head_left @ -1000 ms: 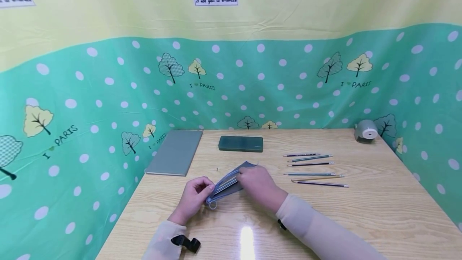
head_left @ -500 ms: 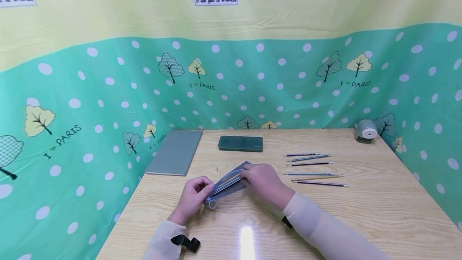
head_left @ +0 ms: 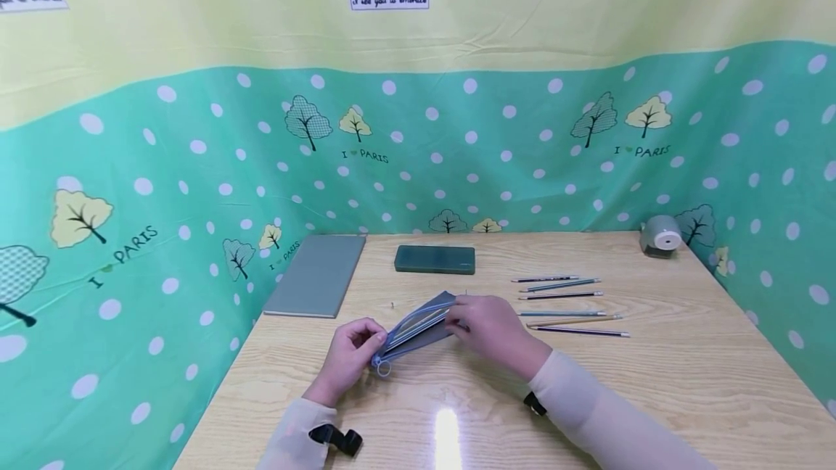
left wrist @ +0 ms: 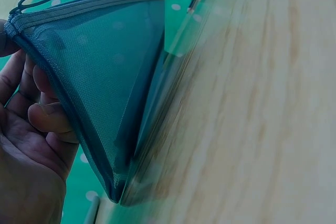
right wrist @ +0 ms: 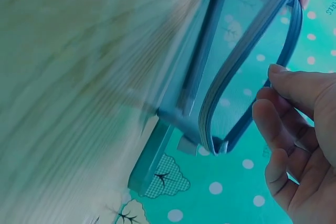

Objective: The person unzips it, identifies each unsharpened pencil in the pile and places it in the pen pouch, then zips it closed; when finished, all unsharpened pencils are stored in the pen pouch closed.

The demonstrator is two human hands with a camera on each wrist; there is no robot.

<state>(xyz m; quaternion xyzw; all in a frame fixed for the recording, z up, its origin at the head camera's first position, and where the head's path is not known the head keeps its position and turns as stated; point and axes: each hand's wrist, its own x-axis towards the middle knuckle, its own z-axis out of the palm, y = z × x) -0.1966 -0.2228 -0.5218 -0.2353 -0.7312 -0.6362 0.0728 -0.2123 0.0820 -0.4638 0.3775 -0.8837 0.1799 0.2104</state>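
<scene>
A blue-edged mesh zip pouch (head_left: 427, 338) stands unzipped mid-table, pencils (head_left: 416, 328) lying inside it. My left hand (head_left: 353, 354) pinches its near left end, beside the zip's pull ring (head_left: 384, 368). In the left wrist view the pouch (left wrist: 100, 72) hangs upright from that hand (left wrist: 31, 124), its sheer side facing the camera. At the far right end, my right hand (head_left: 493, 332) has thumb and forefinger at the zip edge. The right wrist view shows this edge passing between the thumb and finger of that hand (right wrist: 310, 140), the mouth spread wide.
Several pencils (head_left: 564, 314) lie in loose rows right of the pouch. Behind it is a dark green case (head_left: 435, 260). A grey notebook (head_left: 316, 274) lies at the left, and a pencil sharpener (head_left: 661, 236) stands in the back right corner. Patterned cloth walls the table.
My right hand has slid rightward along the pouch's edge, from its opening toward the far end. The left hand has kept its hold in place.
</scene>
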